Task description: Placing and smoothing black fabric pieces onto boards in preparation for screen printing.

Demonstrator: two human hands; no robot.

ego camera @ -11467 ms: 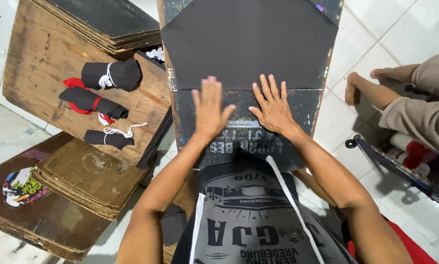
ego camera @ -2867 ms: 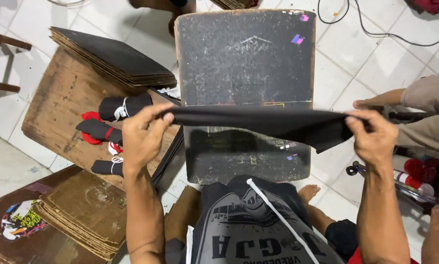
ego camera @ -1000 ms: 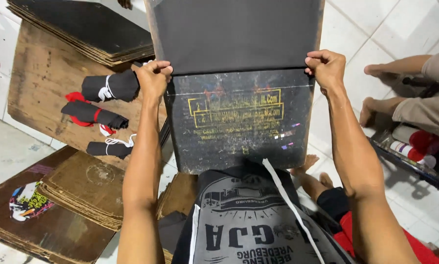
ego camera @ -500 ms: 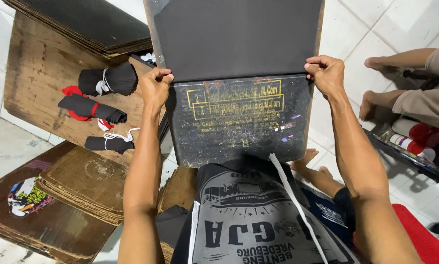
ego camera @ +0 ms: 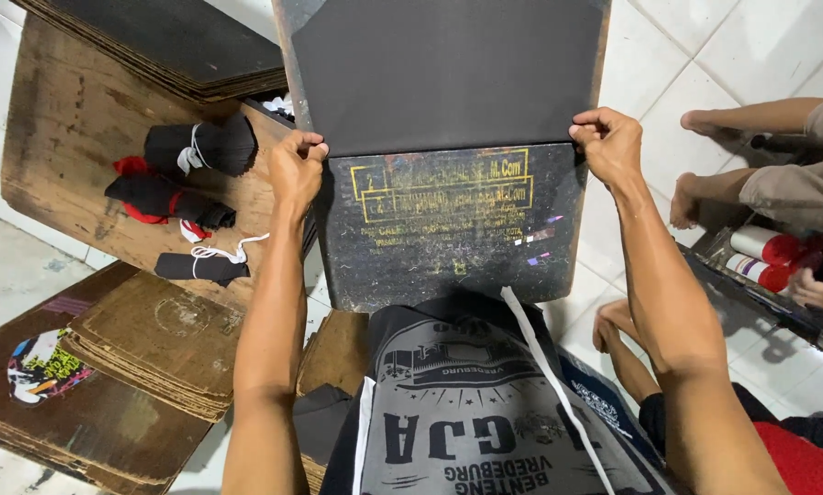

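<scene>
A black cloth (ego camera: 448, 73) lies flat over the far part of a dark printing board (ego camera: 457, 229) in front of me. My left hand (ego camera: 294, 170) pinches the cloth's near left corner at the board's left edge. My right hand (ego camera: 608, 147) pinches the near right corner at the right edge. The cloth's near hem runs straight between both hands. Below it the bare board shows faded yellow print marks.
To the left a wooden table (ego camera: 72, 165) carries several rolled black cloth bundles (ego camera: 200, 147) tied with white and red cord, plus a stack of dark boards (ego camera: 173, 46). Cardboard stacks (ego camera: 145, 348) lie lower left. Another person's legs (ego camera: 751, 183) and spray cans (ego camera: 760, 257) sit at the right.
Earlier I pressed a cloth flat, then held one stretched in the air. Over the last second both hands have drawn its near hem slightly toward me along the board.
</scene>
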